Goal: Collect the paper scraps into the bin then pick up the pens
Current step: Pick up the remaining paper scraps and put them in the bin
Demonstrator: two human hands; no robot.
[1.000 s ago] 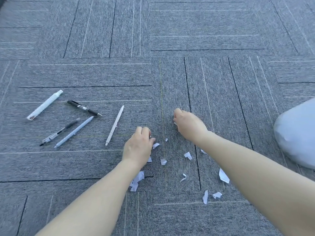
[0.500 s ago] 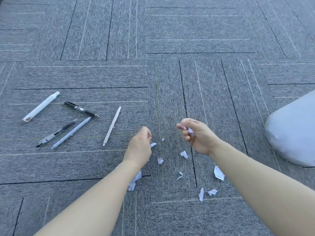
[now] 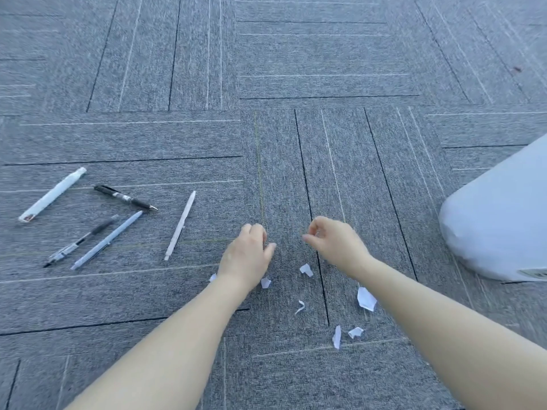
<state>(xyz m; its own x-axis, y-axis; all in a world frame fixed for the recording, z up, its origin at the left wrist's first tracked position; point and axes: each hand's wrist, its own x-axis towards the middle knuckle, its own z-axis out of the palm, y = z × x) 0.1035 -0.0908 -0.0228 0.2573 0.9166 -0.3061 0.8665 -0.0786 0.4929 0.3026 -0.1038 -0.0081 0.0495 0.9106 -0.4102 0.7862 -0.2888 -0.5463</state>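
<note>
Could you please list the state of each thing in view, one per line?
left hand: fingers curled, low over the carpet; any scrap held is hidden
right hand: raised, fingertips pinched; what they pinch is too blurred to tell
paper scraps: several scattered loose on the carpet
five pens: lying flat, untouched, left of the hands
bin: white, at the right edge; its opening is out of view

You have small white paper scraps [image 3: 366, 298] scattered on the carpet, the largest a crumpled piece, others near it toward the middle. At your right stands the pale bin [image 3: 500, 220], only partly in view. At your left lie five pens [image 3: 180, 224] flat and apart: two white, one black, one dark-tipped clear, one light blue.
</note>
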